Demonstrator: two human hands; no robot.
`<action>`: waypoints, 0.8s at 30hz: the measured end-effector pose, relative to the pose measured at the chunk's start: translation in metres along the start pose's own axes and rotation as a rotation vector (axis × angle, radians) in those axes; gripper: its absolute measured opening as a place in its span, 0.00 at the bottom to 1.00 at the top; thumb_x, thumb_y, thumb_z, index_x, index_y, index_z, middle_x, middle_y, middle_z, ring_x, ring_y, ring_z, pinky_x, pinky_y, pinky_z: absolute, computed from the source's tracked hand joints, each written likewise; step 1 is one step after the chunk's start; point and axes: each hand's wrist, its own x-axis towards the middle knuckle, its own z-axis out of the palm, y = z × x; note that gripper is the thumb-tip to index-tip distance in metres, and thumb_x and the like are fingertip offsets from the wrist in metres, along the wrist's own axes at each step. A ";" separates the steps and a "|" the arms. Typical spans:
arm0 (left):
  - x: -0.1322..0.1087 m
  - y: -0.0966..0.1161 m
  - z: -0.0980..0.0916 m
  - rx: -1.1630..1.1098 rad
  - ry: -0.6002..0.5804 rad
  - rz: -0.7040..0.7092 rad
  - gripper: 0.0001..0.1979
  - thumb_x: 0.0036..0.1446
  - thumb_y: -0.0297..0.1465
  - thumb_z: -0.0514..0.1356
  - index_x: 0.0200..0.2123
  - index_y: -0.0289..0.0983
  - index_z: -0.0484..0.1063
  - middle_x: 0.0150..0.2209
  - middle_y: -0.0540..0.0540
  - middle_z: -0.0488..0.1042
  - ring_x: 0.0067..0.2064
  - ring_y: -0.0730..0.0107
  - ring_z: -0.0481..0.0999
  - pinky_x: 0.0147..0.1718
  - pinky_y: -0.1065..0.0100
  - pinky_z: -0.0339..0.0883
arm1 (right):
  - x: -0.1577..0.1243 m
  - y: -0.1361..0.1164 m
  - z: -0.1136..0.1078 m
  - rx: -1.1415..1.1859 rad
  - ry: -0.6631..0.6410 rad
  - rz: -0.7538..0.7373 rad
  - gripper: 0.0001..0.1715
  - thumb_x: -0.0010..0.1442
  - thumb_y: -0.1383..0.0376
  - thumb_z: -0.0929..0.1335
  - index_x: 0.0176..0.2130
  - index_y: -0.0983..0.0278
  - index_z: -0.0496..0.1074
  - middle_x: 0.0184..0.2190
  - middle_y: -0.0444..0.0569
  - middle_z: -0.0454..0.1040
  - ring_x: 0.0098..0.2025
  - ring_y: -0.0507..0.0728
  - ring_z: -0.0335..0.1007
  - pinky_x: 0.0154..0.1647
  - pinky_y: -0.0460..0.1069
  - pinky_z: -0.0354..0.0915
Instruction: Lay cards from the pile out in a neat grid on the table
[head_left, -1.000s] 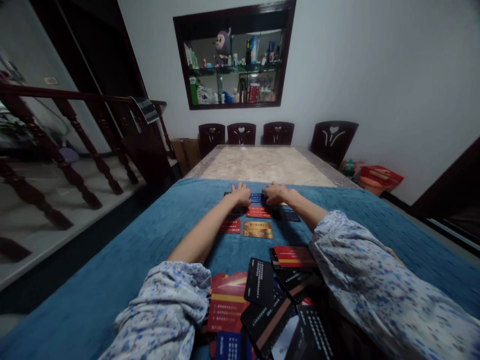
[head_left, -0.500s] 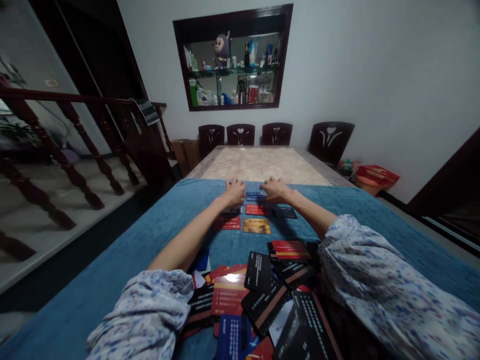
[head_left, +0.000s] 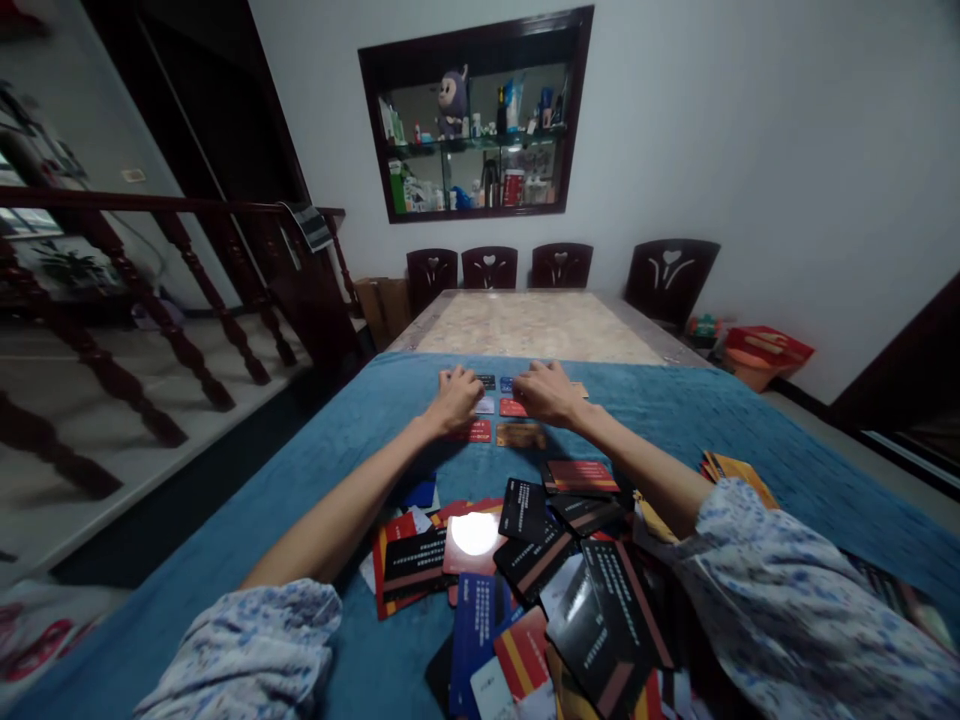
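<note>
Cards lie in short rows on a blue cloth [head_left: 300, 500]. My left hand [head_left: 456, 400] rests at the left of these rows, fingers curled, beside a whitish card [head_left: 485, 405] and above a red card [head_left: 478, 431]. My right hand [head_left: 547, 392] is over the right part of the rows, fingers bent, next to a blue card [head_left: 506, 384] and a red card [head_left: 512, 407]. A gold card [head_left: 520, 435] lies just nearer. Whether either hand grips a card is hidden. Closer to me is a loose heap of black, red and blue cards [head_left: 474, 630].
Orange-yellow cards [head_left: 739, 475] lie beside my right sleeve. Beyond the cloth is the bare marble tabletop [head_left: 517, 325], with dark chairs [head_left: 562, 265] behind it. A wooden railing [head_left: 180, 205] stands at the left, and a cardboard box [head_left: 382, 305] near the table's far left corner.
Both hands have come slightly nearer, and the far row of cards now shows more between and beside them. The view has shifted a little, revealing orange-yellow cards at the right.
</note>
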 end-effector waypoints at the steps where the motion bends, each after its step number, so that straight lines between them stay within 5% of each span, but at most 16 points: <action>1: -0.005 0.001 -0.002 -0.004 -0.002 0.002 0.10 0.62 0.25 0.53 0.40 0.35 0.73 0.46 0.38 0.72 0.52 0.53 0.62 0.50 0.51 0.54 | -0.002 -0.005 -0.001 0.012 0.006 -0.008 0.17 0.66 0.66 0.60 0.44 0.65 0.76 0.46 0.59 0.78 0.50 0.64 0.63 0.44 0.55 0.51; 24: -0.128 0.008 -0.031 -0.090 0.046 -0.093 0.10 0.63 0.25 0.52 0.39 0.37 0.74 0.43 0.42 0.73 0.50 0.58 0.64 0.52 0.52 0.50 | -0.038 -0.094 -0.013 0.200 0.092 -0.179 0.15 0.68 0.62 0.61 0.42 0.62 0.76 0.42 0.55 0.78 0.49 0.63 0.63 0.45 0.55 0.51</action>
